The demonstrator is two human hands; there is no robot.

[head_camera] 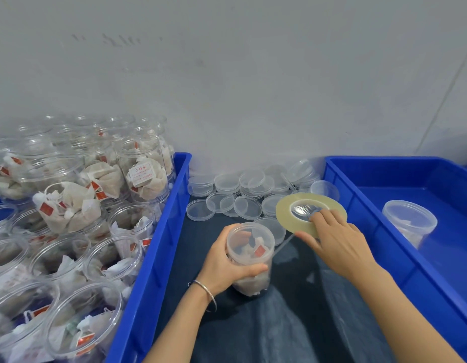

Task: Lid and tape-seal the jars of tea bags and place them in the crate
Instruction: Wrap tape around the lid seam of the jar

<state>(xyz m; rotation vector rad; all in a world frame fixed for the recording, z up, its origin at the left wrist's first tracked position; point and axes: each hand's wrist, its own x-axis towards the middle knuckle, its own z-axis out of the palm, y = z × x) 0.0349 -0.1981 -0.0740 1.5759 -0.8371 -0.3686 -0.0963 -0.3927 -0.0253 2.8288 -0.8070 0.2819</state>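
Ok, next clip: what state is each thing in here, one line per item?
Clear plastic jar of tea bags: lidded, upright, gripped by left hand.
Yellowish roll of clear tape: held by right hand, a strip running to the jar.
Loose clear plastic lids: piled by the wall.
Blue plastic crate on the right: holds one lidded jar.
Blue crate on the left: full of unlidded jars.

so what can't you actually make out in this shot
- Head view: whether the tape strip already sticks to the jar; the strip is thin and clear, and its end is lost at the lid's rim.
- The label print on a jar in the left crate: too small.
- The right hand's palm side on the tape roll: hidden by the hand itself.
- The right crate: cut off by the picture's edge.
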